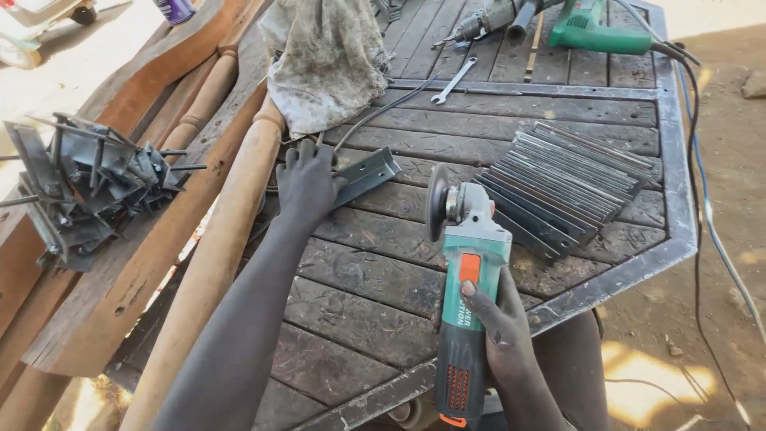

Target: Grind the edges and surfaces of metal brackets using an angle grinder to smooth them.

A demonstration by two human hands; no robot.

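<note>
my left hand (307, 185) lies on one end of a metal angle (363, 177) that rests flat on the desk (359, 311), fingers (297, 156) spread over it and pressing down. my right hand (499, 323) is wrapped tight round the body of a green grinder (467, 263), thumb on the orange switch; its disc (437, 203) stands on edge just off the free end of the angle, not touching it that i can see.

to the right of the disc a stack of plates (562, 187) lies fanned out, close to the grinder head. behind my left hand a dirty rag (331, 60) is heaped, with a dark wire (383, 112) running from under it toward the angle. further back lie a spanner (453, 80), a drill (487, 20) and a second green tool (594, 32). a turned wooden post (223, 239) runs along the desk's left edge, planks (120, 295) beyond it, and a pile of welded brackets (80, 187) on those. cables (702, 183) trail off the right side.

my palm hides the near end of the angle. the grinder's tail and the far tools are cut off by the frame.
</note>
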